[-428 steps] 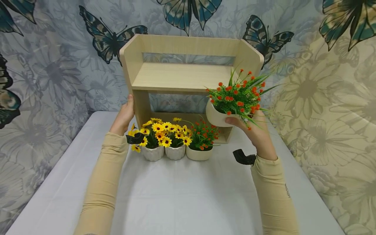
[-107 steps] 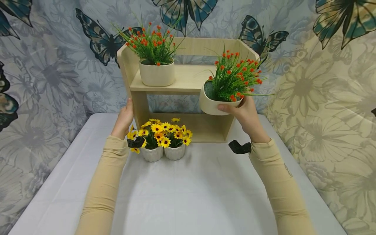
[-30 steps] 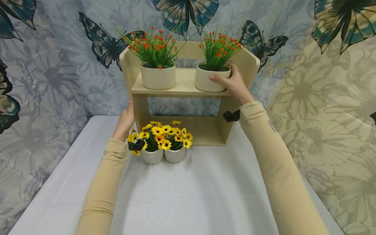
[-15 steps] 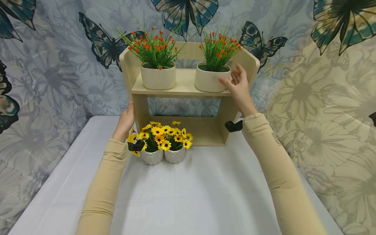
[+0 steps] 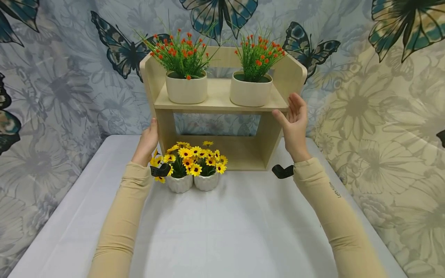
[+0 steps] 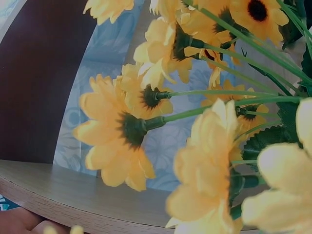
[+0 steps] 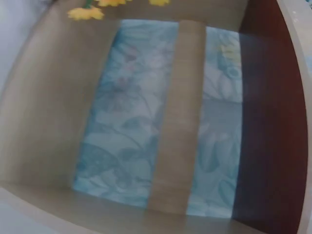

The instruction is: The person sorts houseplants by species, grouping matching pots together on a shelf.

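A light wooden two-tier shelf (image 5: 222,109) stands on the white table. My left hand (image 5: 146,143) rests against the outside of its left side panel; part of the fingers is hidden behind the panel, and some skin shows below the panel's edge in the left wrist view. My right hand (image 5: 295,125) is beside the right panel, holding nothing, thumb apart from the fingers. Two cream oval pots with red-flowered plants stand on the upper tier, the left pot (image 5: 186,88) and the right pot (image 5: 251,90). The right wrist view shows the lower compartment (image 7: 183,122).
Two small white pots of yellow flowers, the left one (image 5: 179,183) and the right one (image 5: 206,182), stand side by side on the white tablecloth (image 5: 222,231) before the shelf's lower left. Behind the shelf hangs butterfly-patterned cloth (image 5: 118,96).
Both red-flowered pots, earlier in front of the shelf or in my right hand, now stand on the upper tier. My right hand has released the right pot and moved down and right.
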The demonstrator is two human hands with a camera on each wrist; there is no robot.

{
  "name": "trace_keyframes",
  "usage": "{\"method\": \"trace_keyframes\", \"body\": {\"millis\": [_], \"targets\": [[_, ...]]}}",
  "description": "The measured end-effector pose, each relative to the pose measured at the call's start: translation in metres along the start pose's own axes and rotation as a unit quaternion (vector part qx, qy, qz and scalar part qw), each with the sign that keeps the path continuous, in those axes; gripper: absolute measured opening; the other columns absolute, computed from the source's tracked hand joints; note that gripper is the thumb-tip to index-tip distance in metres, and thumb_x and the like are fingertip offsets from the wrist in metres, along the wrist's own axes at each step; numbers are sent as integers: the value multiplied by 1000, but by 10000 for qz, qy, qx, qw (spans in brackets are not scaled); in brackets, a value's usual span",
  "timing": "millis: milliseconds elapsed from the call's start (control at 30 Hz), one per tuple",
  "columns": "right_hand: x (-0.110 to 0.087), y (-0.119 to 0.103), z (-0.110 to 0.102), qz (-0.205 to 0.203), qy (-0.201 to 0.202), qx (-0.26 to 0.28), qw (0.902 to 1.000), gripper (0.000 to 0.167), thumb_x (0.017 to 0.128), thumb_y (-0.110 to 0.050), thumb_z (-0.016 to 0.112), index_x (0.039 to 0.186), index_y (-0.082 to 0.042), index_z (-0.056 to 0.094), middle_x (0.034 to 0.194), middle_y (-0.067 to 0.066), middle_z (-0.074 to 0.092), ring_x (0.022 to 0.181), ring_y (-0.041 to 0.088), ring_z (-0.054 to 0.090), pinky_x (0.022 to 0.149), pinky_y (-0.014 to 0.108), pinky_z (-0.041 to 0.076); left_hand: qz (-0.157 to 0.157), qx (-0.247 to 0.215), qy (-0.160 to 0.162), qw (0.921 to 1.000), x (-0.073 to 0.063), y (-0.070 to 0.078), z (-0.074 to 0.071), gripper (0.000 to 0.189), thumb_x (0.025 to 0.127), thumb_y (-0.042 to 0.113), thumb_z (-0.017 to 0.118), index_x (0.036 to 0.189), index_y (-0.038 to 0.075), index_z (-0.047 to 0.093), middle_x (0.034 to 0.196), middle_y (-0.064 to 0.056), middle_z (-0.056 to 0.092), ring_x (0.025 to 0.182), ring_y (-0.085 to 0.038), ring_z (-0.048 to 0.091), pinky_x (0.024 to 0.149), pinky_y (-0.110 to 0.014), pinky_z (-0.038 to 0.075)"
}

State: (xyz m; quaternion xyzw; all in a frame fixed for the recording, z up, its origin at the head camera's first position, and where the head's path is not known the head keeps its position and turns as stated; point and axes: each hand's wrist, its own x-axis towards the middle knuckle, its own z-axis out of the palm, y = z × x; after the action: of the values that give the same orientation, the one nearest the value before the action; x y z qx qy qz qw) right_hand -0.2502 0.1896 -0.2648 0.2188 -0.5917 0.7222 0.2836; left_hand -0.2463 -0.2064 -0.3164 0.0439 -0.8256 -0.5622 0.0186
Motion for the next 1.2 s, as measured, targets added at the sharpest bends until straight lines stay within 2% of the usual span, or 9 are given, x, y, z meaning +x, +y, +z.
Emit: {"method": "trace_keyframes", "body": {"millis": [133, 300, 500, 700, 833, 1033, 1200], "targets": [[-16, 10, -6, 17, -47, 33, 10000, 85, 71, -21, 82, 135, 4, 32, 141, 20, 29, 132, 24, 28, 107, 24, 19, -11, 27, -12, 10000, 0, 0, -2, 89, 87, 69, 7, 149, 6, 7, 152, -19, 6, 136, -39, 5, 108, -53, 7], [-43, 29, -12, 235, -178, -67, 9995, 83, 75, -21, 79, 137, 4, 30, 141, 21, 30, 132, 29, 27, 108, 26, 19, 7, 79, 36, 10000, 0, 0, -3, 89, 86, 70, 7, 149, 6, 7, 152, -18, 7, 136, -39, 6, 108, -52, 7], [-76, 52, -12, 750, -357, -312, 9961, 73, 82, -2, 70, 139, 6, 25, 142, 21, 29, 132, 29, 26, 109, 32, 17, 27, 78, 41, 10000, 1, -1, -1, 88, 87, 68, 7, 148, 5, 8, 151, -19, 7, 136, -39, 6, 108, -52, 8], [-102, 66, -2, 1288, -789, -560, 9869, 72, 82, 13, 63, 140, 8, 22, 142, 20, 30, 132, 34, 25, 109, 38, 18, -2, 41, 12, 10000, 2, -3, -1, 87, 87, 68, 7, 149, 6, 8, 152, -19, 7, 136, -38, 6, 108, -52, 8], [-119, 64, 8, 1786, -1266, -822, 9723, 74, 84, 7, 64, 142, 7, 17, 143, 22, 27, 132, 36, 23, 109, 42, 17, -37, 52, 0, 10000, 2, -2, -1, 88, 87, 69, 8, 149, 5, 7, 152, -18, 6, 136, -38, 6, 108, -51, 8], [-139, 66, 21, 2735, -1895, -1232, 9349, 82, 87, -9, 67, 145, 4, 11, 145, 23, 21, 134, 35, 20, 109, 43, 18, -54, 55, -26, 10000, 0, -1, 0, 89, 87, 69, 7, 149, 6, 7, 152, -18, 6, 136, -38, 5, 108, -52, 8], [-150, 74, 34, 3279, -2453, -1259, 9036, 83, 87, -12, 67, 145, 4, 9, 148, 23, 18, 135, 33, 20, 109, 41, 17, -69, 53, -57, 9999, 0, 0, 0, 89, 86, 69, 7, 149, 7, 6, 152, -17, 5, 136, -38, 5, 108, -53, 8]]}}
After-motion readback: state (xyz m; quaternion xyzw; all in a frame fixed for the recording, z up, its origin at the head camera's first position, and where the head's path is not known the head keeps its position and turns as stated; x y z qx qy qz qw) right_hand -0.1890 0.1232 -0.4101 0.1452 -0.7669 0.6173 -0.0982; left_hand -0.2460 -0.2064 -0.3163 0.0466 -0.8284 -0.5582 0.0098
